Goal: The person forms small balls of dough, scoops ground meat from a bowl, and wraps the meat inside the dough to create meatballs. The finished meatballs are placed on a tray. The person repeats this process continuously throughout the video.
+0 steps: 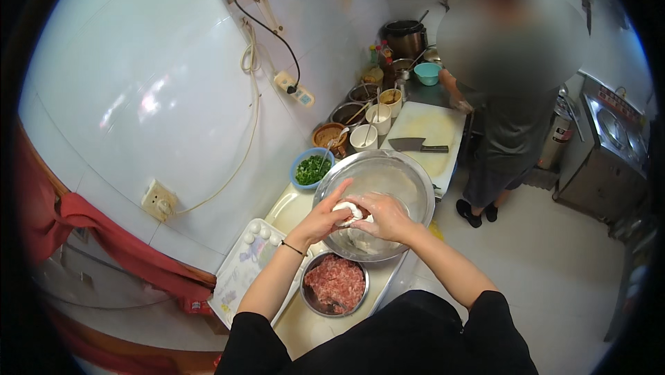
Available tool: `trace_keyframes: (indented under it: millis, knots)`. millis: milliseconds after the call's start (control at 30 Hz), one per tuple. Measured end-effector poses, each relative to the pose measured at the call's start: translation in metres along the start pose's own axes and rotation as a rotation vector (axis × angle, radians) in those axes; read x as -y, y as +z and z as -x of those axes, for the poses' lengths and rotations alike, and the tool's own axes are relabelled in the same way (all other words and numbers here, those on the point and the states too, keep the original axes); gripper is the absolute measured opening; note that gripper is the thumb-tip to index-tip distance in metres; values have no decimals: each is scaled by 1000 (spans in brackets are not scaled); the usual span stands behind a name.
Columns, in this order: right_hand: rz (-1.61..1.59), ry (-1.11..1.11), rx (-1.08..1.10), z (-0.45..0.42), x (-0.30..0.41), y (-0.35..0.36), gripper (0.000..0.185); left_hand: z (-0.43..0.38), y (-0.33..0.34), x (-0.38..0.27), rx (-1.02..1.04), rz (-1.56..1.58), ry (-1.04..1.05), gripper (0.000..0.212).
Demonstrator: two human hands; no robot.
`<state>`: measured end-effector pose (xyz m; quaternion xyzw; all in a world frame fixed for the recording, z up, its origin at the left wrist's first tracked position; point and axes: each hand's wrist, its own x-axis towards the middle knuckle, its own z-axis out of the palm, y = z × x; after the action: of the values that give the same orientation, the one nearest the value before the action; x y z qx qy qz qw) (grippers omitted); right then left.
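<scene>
Both my hands are over a large stainless steel bowl [415, 188] and hold one lump of white dough [348, 214] between them. My left hand [322, 216] has its thumb on the dough and its index finger stretched out. My right hand [383, 216], dusted with white, has its fingers round the other side. Pale dough or flour lies in the bowl under my hands. Nearer to me is a steel bowl of minced raw meat [335, 281] with a utensil partly sunk in it. Several round white dough balls [255, 227] rest on a patterned white tray [236, 260] at the left.
A blue bowl of chopped green herbs [311, 170] stands beyond the big bowl. A cleaver [418, 145] lies on a white cutting board [439, 120]. Several seasoning pots line the wall, near a turquoise bowl [428, 74]. Another person [514, 89] stands at the back right.
</scene>
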<state>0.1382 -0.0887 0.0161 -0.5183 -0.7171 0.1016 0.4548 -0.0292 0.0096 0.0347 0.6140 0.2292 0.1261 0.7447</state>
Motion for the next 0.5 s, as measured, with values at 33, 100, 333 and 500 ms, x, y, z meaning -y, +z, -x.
trace_keyframes:
  millis: [33,100,333,500]
  knots:
    - [51,-53,4,1,-2,3,42,0,-1,0,-20,-72,-18,59]
    - [6,16,-95,3,-4,12,42,2,0,-1,-63,169,-4,57]
    - [-79,167,-356,-1,2,33,44,-12,3,25,-2,686,243,34]
    - [32,26,-293,7,-3,26,43,-14,9,22,-119,519,244,30]
